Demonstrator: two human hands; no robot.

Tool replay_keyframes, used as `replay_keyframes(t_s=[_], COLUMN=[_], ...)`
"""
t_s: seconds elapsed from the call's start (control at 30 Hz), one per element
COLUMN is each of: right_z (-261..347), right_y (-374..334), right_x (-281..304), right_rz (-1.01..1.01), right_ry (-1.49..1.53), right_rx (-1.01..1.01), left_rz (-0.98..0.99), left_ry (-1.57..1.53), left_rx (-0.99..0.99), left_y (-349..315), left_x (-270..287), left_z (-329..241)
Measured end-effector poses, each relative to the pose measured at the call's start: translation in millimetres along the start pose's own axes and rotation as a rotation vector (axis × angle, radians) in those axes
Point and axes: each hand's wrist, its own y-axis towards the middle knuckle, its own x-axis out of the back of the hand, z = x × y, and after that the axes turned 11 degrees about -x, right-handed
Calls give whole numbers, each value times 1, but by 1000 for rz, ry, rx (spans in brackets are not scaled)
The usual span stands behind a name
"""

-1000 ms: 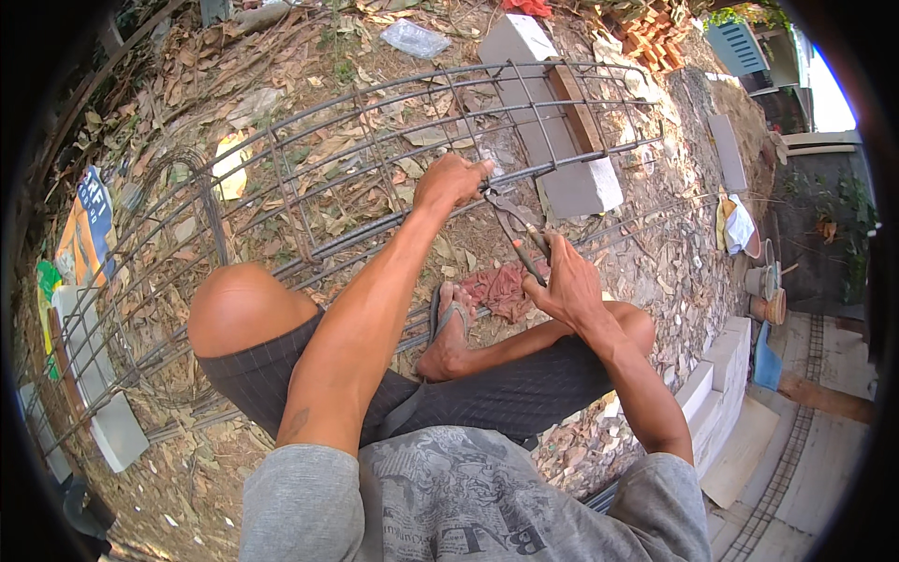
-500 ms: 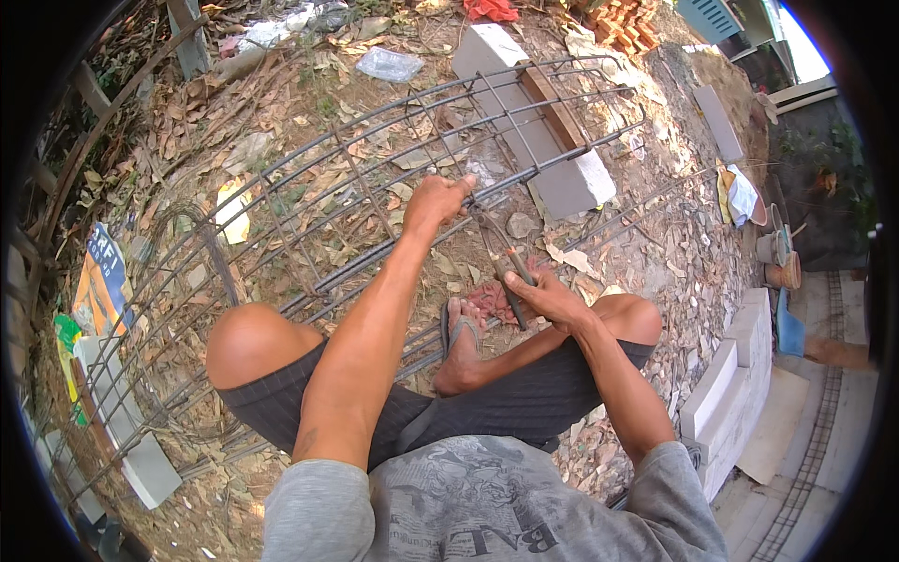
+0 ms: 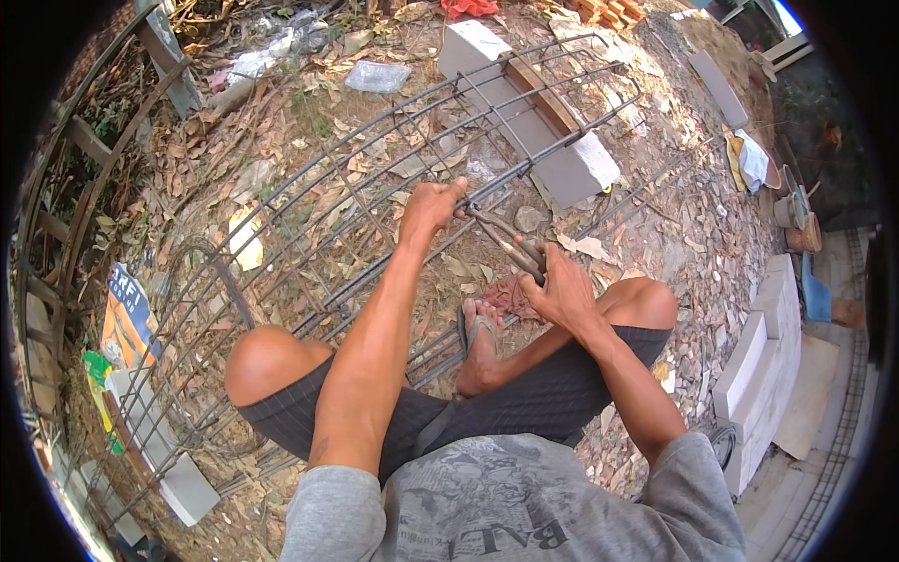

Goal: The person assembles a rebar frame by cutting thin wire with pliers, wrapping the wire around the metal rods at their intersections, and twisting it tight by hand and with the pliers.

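Note:
A long rebar cage (image 3: 375, 192) of ribbed bars and bent stirrups slants across the ground in front of me. My left hand (image 3: 432, 208) is closed round a bar at its near side, where a stirrup crosses; the undersides of the fingers are hidden. My right hand (image 3: 565, 288) grips the handles of a pair of pincers (image 3: 506, 239). Their jaws meet the bar joint just right of my left fingers. Any wire in the jaws is too small to make out.
A pale block (image 3: 581, 173) with a wooden strip (image 3: 543, 98) supports the cage's far end; another block (image 3: 178, 478) lies under its near left end. Stacked white blocks (image 3: 758, 384) stand at right. Dry leaves cover the ground. My sandalled foot (image 3: 482, 351) is below the pincers.
The pincers have swung from pointing steeply down to a flatter slant, with my right hand turned and raised a little. My left hand stays at the same joint. The whole view has shifted slightly.

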Motion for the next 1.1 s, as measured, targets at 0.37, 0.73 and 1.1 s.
replay_keyframes(t_s=[0.37, 0.73, 1.1], right_z=[0, 14, 11], right_y=[-3, -15, -11], right_x=[-47, -22, -50], right_rz=[954, -306, 1138], right_ry=[1218, -106, 1580], right_rx=[-593, 28, -571], left_rz=[-15, 3, -16], left_ry=[-92, -91, -228], left_rx=[-24, 87, 90], left_y=[3, 2, -1], left_x=[0, 3, 2], left_z=[-3, 1, 1])
